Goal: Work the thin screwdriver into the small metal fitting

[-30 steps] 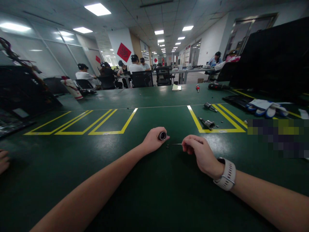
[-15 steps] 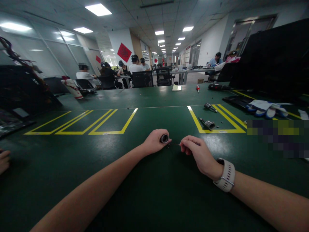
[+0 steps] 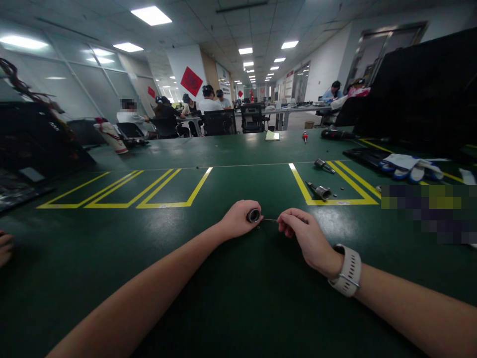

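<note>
My left hand (image 3: pixel 241 218) is closed around a hollow, round metal part (image 3: pixel 254 215), its open end facing me. From the curled fingers of my right hand (image 3: pixel 298 229) a thin metal shaft (image 3: pixel 271 220) points left, its tip at the fingertips of my left hand. The handle end of this thin-shafted tool is mostly hidden in my right hand. Just below the metal part, a tiny dark piece (image 3: pixel 258 227) lies close to my left fingers. Two metal pieces with cup-shaped ends and narrow stems, one nearer (image 3: pixel 319 191) and one farther (image 3: pixel 324 166), lie ahead on the right.
Yellow tape (image 3: pixel 191 199) marks bays on the green table (image 3: pixel 238 184). To the right are white-and-blue gloves (image 3: pixel 412 166), a dark power tool (image 3: pixel 337 134) and a large black panel (image 3: pixel 421 94). Another person's hand (image 3: pixel 5 247) shows at the left edge.
The thin shaft has risen slightly, and its tip now meets my left fingertips rather than sitting just below them. Both hands stay nearly in place.
</note>
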{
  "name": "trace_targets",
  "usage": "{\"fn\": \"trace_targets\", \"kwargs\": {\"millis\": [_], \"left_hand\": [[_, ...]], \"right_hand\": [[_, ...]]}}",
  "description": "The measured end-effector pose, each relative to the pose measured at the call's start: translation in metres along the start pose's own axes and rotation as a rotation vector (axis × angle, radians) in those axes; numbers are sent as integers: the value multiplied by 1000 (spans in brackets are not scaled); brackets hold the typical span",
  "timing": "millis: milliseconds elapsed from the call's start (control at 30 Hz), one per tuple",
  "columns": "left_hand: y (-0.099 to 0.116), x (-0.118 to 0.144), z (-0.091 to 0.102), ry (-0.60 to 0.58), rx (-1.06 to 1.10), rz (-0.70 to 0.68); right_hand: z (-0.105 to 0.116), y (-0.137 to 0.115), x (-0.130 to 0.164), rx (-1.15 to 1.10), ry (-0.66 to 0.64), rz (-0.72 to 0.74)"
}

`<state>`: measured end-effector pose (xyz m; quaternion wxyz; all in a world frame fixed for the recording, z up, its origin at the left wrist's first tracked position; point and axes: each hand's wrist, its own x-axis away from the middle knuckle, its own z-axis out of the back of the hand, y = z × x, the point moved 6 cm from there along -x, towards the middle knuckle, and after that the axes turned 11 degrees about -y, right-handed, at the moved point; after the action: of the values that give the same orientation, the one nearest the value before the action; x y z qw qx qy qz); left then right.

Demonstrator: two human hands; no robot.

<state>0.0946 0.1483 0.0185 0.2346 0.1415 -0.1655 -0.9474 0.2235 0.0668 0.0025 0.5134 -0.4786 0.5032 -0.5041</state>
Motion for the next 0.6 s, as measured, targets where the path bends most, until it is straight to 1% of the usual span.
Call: {"fn": "trace_targets", "kwargs": {"millis": [133,233,300,400,500,600], "left_hand": [[0,0,-1,-10,6,-6],[-1,1,1,23,22,-6],[-2,1,2,40,57,-18],[0,2,5,46,163,-83],[2,2,5,12,275,-132],[5,2,1,-77,324,-155]], "right_hand": [[1,-1,1,-23,21,-14],[0,-3,1,0,3,-26],[-1,-3,1,8,-6,-31],[0,-2,1,-12,2,-26],[-1,-1,0,-26,-12,-27],[-3,0,0,-17,-35,-22]]}}
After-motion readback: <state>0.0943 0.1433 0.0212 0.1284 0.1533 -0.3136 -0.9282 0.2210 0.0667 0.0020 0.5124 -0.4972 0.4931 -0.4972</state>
